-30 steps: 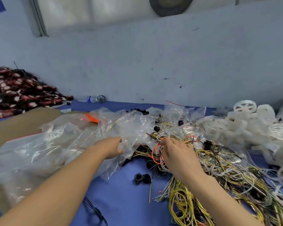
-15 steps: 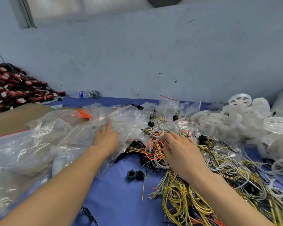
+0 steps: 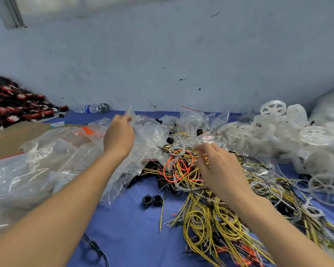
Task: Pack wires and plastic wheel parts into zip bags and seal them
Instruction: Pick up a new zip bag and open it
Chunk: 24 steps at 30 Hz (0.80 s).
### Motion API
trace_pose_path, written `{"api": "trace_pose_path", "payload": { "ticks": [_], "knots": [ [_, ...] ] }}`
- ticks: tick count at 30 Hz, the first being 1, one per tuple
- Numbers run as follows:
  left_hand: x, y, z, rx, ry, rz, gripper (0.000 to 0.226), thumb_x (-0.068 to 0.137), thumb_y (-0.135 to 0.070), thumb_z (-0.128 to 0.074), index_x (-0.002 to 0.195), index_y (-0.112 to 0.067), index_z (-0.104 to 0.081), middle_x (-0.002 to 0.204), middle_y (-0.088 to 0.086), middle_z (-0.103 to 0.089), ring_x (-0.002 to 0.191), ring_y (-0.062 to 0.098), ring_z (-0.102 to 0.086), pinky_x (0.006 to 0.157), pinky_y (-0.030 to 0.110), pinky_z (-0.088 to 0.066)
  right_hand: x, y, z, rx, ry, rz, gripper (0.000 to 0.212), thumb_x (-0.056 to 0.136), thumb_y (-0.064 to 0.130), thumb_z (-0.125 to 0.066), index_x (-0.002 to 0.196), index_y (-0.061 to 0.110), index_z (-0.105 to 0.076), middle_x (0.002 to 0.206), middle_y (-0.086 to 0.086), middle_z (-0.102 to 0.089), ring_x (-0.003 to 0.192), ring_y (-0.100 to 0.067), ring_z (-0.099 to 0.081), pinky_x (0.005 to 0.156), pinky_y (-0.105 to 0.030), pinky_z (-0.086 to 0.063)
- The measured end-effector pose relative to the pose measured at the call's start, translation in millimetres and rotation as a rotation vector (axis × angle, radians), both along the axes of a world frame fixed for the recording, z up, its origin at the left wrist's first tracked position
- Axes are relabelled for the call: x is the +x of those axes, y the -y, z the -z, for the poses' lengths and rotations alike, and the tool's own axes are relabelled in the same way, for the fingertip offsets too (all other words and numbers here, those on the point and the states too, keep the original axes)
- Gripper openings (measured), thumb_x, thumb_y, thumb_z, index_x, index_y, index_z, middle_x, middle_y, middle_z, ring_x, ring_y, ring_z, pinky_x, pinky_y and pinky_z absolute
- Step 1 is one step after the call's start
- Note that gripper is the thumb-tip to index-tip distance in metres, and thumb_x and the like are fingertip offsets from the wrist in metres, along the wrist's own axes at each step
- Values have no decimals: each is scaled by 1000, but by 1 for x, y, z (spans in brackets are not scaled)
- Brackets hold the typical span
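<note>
1. Since half a second ago the left hand (image 3: pixel 120 137) has lifted off the bag heap and risen toward 12 o'clock, now pinching the top edge of one clear zip bag (image 3: pixel 130 113); the right hand (image 3: pixel 218 166) has drawn slightly up from the wires.
2. At 9 o'clock the bag heap (image 3: pixel 46 160) lies slack, crinkled and glossy, some bags with red seal strips.
3. To do this step well, I judge: peel a single bag free and shake its mouth open before loading.
4. At centre the wires (image 3: pixel 201 209) sprawl on the blue desk (image 3: pixel 127 228), thin, springy loops of yellow, grey, black and orange. The right hand's fingers curl over them; blur hides whether its grip has hold of a strand.
5. At 3 o'clock the plastic wheels (image 3: pixel 316 135) pile up, stiff, white, spoked.
</note>
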State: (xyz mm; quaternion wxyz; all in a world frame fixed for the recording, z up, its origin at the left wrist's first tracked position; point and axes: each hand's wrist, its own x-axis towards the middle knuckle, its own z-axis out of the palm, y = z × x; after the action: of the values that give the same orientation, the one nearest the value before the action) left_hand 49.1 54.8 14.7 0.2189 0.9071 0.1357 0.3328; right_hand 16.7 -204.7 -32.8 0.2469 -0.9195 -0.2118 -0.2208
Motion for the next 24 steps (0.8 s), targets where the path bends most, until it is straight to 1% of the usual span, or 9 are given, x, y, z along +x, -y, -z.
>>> {"api": "trace_pose_path", "payload": {
  "ticks": [2, 5, 7, 10, 12, 15, 17, 21, 24],
  "knots": [
    [-16, 43, -31, -242, 234, 214, 29, 103, -15, -41, 125, -17, -59, 117, 3, -61, 99, 18, -64, 87, 33, -53, -8, 3, -12, 220, -5, -44, 27, 101, 27, -45, 126, 28, -55, 115, 13, -63, 101, -8, -59, 91, -37, -49],
    [-48, 114, -60, -665, 443, 629, 30, 99, -8, -49, 124, -25, -51, 103, 2, -65, 83, 11, -70, 65, 28, -59, -23, 16, -35, 546, -26, -112, 27, 101, 29, -47, 127, 32, -54, 110, 19, -61, 94, 4, -60, 79, -22, -51],
    [-62, 159, -64, -883, 409, 796, 32, 96, -7, -57, 125, -18, -50, 100, 10, -69, 81, 12, -72, 64, 26, -58, -35, 30, -49, 712, 8, -159, 28, 100, 34, -47, 128, 34, -53, 109, 21, -62, 92, 7, -61, 71, -11, -48],
    [-71, 217, -58, -1002, 230, 880, 21, 93, -7, -61, 113, -2, -65, 96, 13, -73, 81, 15, -70, 71, 30, -59, -50, 60, -63, 860, 83, -132, 33, 98, 37, -47, 129, 32, -55, 110, 15, -66, 92, 4, -63, 73, -9, -46],
    [-74, 245, -55, -985, 141, 905, 18, 93, -11, -63, 108, -2, -67, 98, 14, -73, 86, 19, -68, 79, 35, -57, -58, 82, -67, 857, 102, -64, 36, 99, 35, -47, 134, 27, -54, 115, 13, -65, 97, 4, -63, 81, -14, -48],
    [-82, 275, -57, -997, 55, 1022, 17, 91, -19, -66, 103, -8, -68, 85, 1, -71, 83, 15, -66, 74, 28, -54, -73, 111, -69, 748, 181, 58, 40, 102, 32, -44, 141, 24, -48, 129, 6, -60, 113, -7, -60, 98, -35, -49],
    [-87, 284, -56, -1067, -8, 1126, 14, 91, -22, -66, 101, -12, -68, 87, 2, -67, 86, 20, -63, 78, 32, -50, -84, 122, -72, 639, 352, 115, 43, 100, 30, -44, 142, 23, -48, 132, 9, -56, 119, -7, -55, 103, -28, -43],
    [-91, 276, -34, -1446, -135, 1379, 33, 89, -25, -65, 115, -5, -63, 102, 11, -65, 95, 21, -61, 86, 31, -52, -93, 119, -64, 415, 611, 133, 43, 96, 25, -49, 138, 20, -53, 132, 5, -56, 116, -17, -55, 99, -34, -42],
    [-81, 261, 9, -1484, -268, 1236, 52, 92, -28, -59, 134, 2, -50, 131, 30, -51, 118, 32, -50, 108, 48, -35, -82, 109, -37, 220, 473, 172, 42, 94, 28, -53, 136, 21, -55, 134, 2, -55, 115, -20, -55, 97, -36, -38]
  ]
}}
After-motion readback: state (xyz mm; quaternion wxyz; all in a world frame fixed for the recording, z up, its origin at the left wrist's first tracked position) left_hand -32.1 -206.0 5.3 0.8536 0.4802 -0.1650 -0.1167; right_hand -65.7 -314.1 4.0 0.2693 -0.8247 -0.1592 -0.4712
